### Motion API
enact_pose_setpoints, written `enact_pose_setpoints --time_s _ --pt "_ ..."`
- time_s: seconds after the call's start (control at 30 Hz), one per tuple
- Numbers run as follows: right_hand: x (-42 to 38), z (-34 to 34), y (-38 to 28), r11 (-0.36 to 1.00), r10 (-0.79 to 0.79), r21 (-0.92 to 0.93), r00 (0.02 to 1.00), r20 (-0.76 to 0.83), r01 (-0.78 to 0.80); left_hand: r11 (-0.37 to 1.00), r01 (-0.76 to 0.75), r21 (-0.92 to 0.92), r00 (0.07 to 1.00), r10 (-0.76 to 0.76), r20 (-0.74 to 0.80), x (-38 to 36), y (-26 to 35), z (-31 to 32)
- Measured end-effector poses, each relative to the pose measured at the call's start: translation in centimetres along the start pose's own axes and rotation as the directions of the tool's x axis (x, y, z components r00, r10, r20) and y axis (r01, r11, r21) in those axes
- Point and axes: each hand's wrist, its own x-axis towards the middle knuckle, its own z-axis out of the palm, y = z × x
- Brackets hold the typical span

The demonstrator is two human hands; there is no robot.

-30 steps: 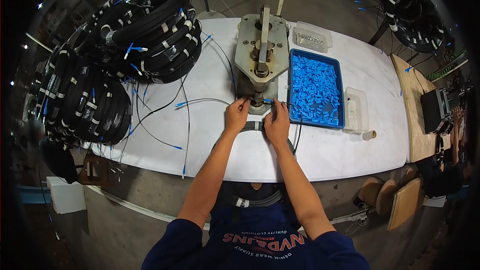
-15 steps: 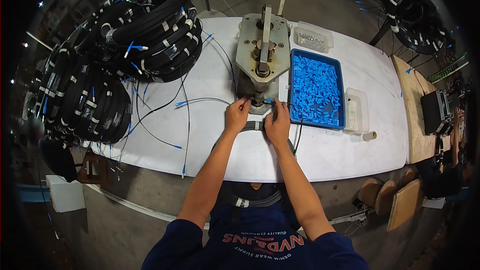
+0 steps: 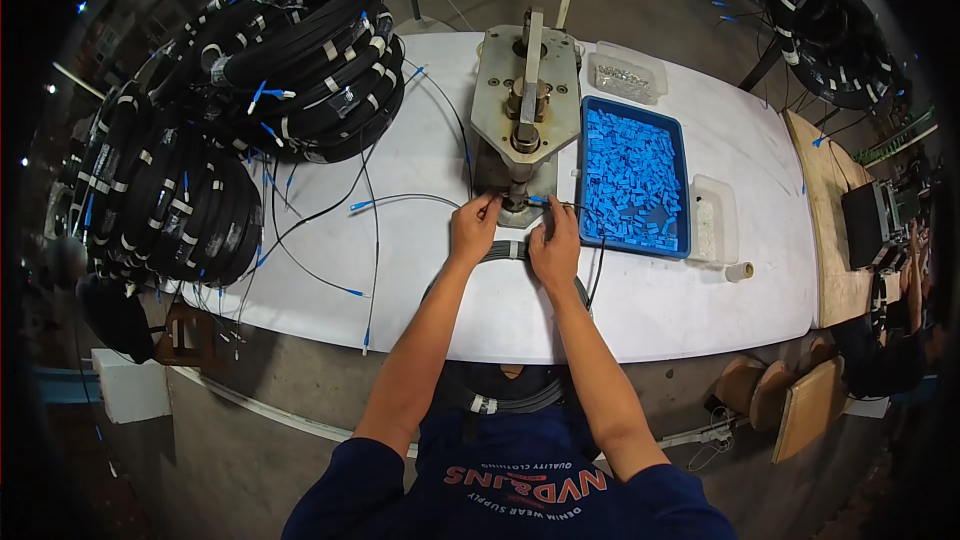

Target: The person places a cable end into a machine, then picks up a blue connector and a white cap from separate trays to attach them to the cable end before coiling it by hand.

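Observation:
A metal hand press (image 3: 526, 105) stands upright in front of me on the white tabletop. My left hand (image 3: 474, 230) is closed in a pinch beside the lower end of the press; what lies between its fingertips is hidden. On the other side of the press, my right hand (image 3: 556, 245) is closed on a thin black cable with a blue connector (image 3: 538, 199), whose end points into the press. The cable runs out to the right of that hand. Between my forearms lies a coil of black cable (image 3: 505, 252) with a pale tape band, partly covered by my hands.
A blue tray (image 3: 683, 180) of small blue parts sits right of the press. Two clear plastic boxes (image 3: 628, 74) and a small roll (image 3: 739, 272) are near it. Large taped cable coils (image 3: 300, 60) fill the left side, their loose connector ends spread over the table. Another person's arm (image 3: 914, 275) shows far right.

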Motion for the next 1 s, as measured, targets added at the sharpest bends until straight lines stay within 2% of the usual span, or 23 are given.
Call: enact_pose_setpoints --time_s 1.0 --pt "-0.06 0.04 0.04 1.000 -0.011 -0.018 1.000 -0.012 0.010 0.999 -0.030 0.022 0.999 0.031 -0.017 -0.05 -0.23 0.12"
